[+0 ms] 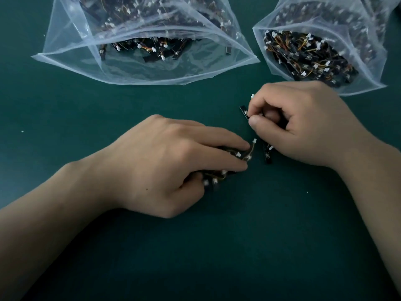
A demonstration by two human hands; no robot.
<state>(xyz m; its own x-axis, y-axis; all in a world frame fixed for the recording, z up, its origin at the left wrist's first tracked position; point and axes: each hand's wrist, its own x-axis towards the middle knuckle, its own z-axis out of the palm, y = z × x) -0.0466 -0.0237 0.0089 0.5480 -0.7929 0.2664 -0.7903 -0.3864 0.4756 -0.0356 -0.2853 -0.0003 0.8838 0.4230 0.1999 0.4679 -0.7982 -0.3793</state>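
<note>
on the green mat, a big clear bag at the far left lies with its mouth toward the person, small black wired parts inside. below it the left hand curls its fingers round a bundle of wired parts against the mat. just beside it lies a loose black strip. the right hand pinches another black strip between thumb and forefinger. a second, fuller bag lies far right.
</note>
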